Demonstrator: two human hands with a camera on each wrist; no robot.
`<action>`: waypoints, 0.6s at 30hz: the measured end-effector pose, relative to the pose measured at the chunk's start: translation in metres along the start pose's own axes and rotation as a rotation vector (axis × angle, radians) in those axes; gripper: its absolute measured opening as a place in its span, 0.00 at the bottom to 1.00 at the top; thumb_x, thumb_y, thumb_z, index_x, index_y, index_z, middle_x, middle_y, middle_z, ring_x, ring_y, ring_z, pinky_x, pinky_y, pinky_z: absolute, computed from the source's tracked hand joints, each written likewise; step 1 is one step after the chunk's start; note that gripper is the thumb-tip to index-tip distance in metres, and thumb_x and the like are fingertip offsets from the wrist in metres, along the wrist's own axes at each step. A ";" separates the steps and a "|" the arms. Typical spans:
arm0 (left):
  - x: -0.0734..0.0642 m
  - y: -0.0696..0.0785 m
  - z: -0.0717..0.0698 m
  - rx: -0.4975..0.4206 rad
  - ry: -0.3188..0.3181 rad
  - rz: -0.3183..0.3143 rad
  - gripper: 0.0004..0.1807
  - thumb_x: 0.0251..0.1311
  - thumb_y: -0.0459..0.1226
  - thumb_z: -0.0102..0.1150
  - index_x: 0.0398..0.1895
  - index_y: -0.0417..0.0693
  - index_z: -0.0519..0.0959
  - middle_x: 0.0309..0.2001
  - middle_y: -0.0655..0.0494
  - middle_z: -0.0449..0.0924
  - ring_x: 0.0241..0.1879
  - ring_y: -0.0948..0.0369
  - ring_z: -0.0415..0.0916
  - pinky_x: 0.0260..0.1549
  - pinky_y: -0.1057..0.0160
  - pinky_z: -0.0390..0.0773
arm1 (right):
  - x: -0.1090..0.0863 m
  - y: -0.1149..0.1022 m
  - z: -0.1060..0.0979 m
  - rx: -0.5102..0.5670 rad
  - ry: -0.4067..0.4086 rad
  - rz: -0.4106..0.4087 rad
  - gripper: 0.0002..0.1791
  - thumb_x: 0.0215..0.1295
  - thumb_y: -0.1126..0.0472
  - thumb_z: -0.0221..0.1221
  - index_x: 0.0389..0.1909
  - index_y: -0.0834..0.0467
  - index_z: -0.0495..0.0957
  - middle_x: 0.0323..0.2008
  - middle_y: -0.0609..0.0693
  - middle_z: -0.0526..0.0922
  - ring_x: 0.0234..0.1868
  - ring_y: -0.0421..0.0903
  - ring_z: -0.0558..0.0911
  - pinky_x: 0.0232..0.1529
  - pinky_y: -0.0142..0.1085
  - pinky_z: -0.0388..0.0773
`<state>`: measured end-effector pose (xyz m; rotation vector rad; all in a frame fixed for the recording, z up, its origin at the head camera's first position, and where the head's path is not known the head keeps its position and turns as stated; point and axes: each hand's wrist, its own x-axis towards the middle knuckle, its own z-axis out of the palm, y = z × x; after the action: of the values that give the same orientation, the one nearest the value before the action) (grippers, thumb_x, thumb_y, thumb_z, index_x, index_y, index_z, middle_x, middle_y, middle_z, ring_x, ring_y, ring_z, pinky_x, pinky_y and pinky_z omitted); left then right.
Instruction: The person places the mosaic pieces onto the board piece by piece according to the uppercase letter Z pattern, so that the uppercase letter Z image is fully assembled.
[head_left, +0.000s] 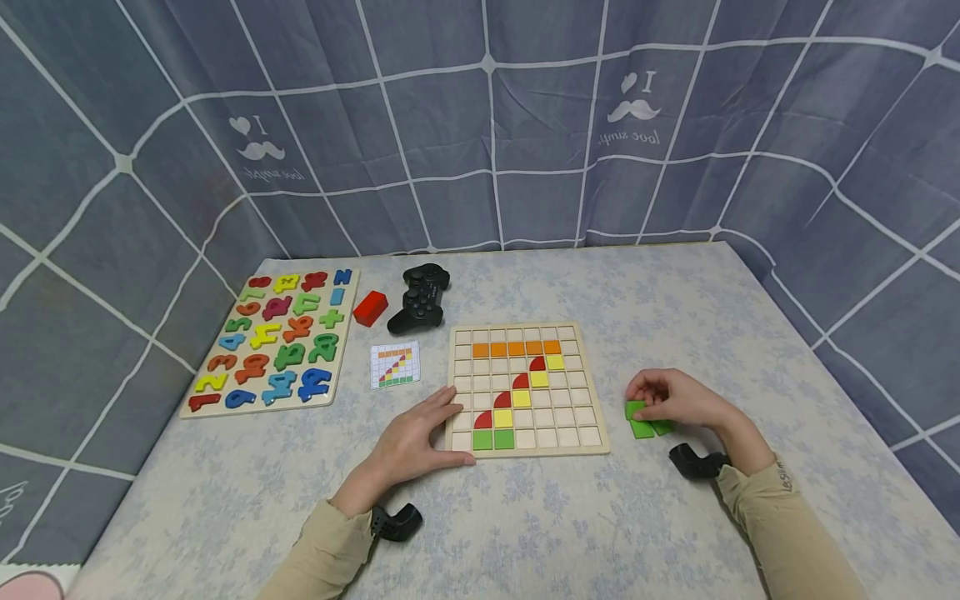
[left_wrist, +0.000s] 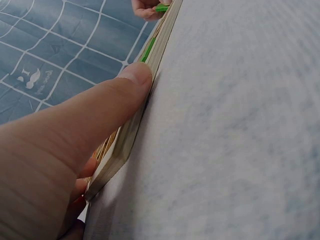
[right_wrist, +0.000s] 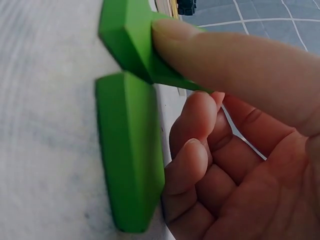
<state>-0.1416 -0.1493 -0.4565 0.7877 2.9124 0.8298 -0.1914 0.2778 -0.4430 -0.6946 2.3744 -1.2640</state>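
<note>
A wooden grid board [head_left: 555, 417] lies in the middle, with orange squares in a row, red quarter-round and yellow square tiles in a diagonal, and two green squares [head_left: 493, 439] at the front left. My left hand [head_left: 412, 437] rests at its front left corner, thumb along the front edge, fingers at the left edge. Right of the board, my right hand [head_left: 678, 398] pinches a green square tile [right_wrist: 172, 70] between thumb and fingers, just over other green tiles [head_left: 642, 429] on the table. One of those green tiles [right_wrist: 130, 155] shows large beside the fingers in the right wrist view.
Behind the board's left side lie a small pattern card [head_left: 395, 364], a red block [head_left: 371, 308] and a black game controller [head_left: 420, 300]. A number puzzle board [head_left: 270, 342] lies at the far left. Blue-grey curtain [head_left: 487, 125] surrounds the table's back and sides.
</note>
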 end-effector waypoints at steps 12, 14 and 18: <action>0.000 0.000 -0.001 -0.001 -0.009 -0.004 0.44 0.43 0.63 0.66 0.59 0.44 0.75 0.68 0.49 0.61 0.68 0.56 0.56 0.60 0.51 0.65 | 0.000 -0.011 0.002 -0.096 0.097 0.057 0.09 0.54 0.61 0.68 0.33 0.59 0.78 0.24 0.48 0.75 0.24 0.42 0.72 0.25 0.34 0.71; 0.000 0.000 0.000 -0.002 -0.009 -0.005 0.44 0.42 0.63 0.66 0.59 0.44 0.75 0.68 0.49 0.61 0.68 0.56 0.56 0.60 0.51 0.64 | 0.002 -0.016 0.004 -0.119 0.130 0.067 0.09 0.54 0.60 0.68 0.32 0.58 0.79 0.24 0.47 0.76 0.24 0.42 0.73 0.26 0.34 0.71; 0.000 0.000 -0.001 -0.007 -0.008 -0.005 0.44 0.42 0.63 0.66 0.59 0.44 0.75 0.68 0.49 0.61 0.68 0.56 0.56 0.60 0.51 0.65 | 0.009 -0.028 0.011 -0.134 0.158 0.075 0.08 0.54 0.63 0.68 0.33 0.59 0.80 0.25 0.47 0.79 0.25 0.42 0.76 0.26 0.33 0.73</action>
<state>-0.1417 -0.1494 -0.4559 0.7808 2.9020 0.8338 -0.1854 0.2519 -0.4261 -0.5568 2.6067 -1.1765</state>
